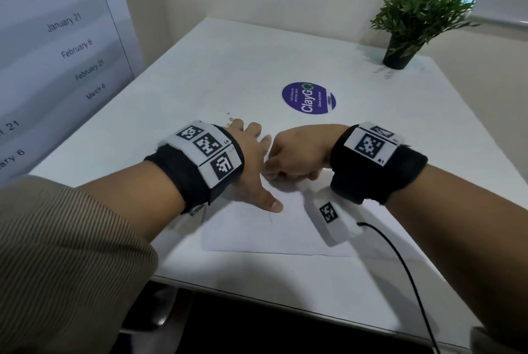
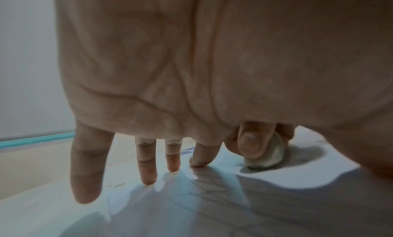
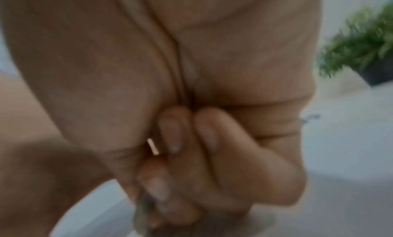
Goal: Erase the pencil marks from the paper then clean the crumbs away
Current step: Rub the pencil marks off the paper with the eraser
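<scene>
Potted plant point(image 1: 411, 25) and purple sticker point(image 1: 308, 98) beyond both hands

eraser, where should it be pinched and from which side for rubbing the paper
Pinch the eraser high on its flat sides and come from above, as the right hand does now. It stands on end with its rounded lower tip on the paper, so that tip must stay bare. The left hand has its fingers spread on the sheet.

Both hands are low and close together: left hand point(image 1: 251, 150) spread flat, right hand point(image 1: 297, 153) fingers curled tightly.
</scene>
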`<state>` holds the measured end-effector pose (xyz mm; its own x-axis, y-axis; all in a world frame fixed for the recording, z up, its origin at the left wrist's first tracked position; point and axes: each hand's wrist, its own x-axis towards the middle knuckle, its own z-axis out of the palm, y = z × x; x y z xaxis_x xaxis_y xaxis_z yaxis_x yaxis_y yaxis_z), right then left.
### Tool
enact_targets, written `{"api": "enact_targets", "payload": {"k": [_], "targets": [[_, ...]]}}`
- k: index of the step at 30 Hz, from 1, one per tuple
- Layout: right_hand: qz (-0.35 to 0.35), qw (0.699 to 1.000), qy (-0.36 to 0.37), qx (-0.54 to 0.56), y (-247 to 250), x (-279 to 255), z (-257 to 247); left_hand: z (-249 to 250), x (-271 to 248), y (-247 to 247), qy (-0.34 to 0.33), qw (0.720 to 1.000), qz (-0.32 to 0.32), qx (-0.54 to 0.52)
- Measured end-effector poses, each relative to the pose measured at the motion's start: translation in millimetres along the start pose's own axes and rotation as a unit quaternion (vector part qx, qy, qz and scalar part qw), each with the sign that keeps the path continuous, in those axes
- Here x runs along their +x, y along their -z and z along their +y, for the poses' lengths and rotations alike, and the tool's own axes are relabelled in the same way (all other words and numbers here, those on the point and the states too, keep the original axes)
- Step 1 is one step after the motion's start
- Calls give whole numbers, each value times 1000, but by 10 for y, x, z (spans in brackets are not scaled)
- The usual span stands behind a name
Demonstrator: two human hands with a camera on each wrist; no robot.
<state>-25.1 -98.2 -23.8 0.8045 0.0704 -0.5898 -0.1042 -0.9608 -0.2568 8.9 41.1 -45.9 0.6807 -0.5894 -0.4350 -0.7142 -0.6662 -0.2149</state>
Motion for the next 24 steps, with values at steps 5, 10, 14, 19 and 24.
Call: {"api": "enact_targets", "payload": {"k": [5,10,14,19,24], "targets": [[84,995,-49,-19,84,-23,87,0,10,-17,1,1000,-1,4],[29,999,-8,-19,-29,-87,-4,-8,6,-7,-1,1000,0,-6],[68,996,-35,-48,-7,-131,14,-14,7,-17,0,1000,-8,-3],[37,998,-25,-33,-65,-167,31,21,-3,38,4,1000,-28,0],[29,999,-9,-39,-144,-166,-36,26,0,39,4,1000,-26,0]]}}
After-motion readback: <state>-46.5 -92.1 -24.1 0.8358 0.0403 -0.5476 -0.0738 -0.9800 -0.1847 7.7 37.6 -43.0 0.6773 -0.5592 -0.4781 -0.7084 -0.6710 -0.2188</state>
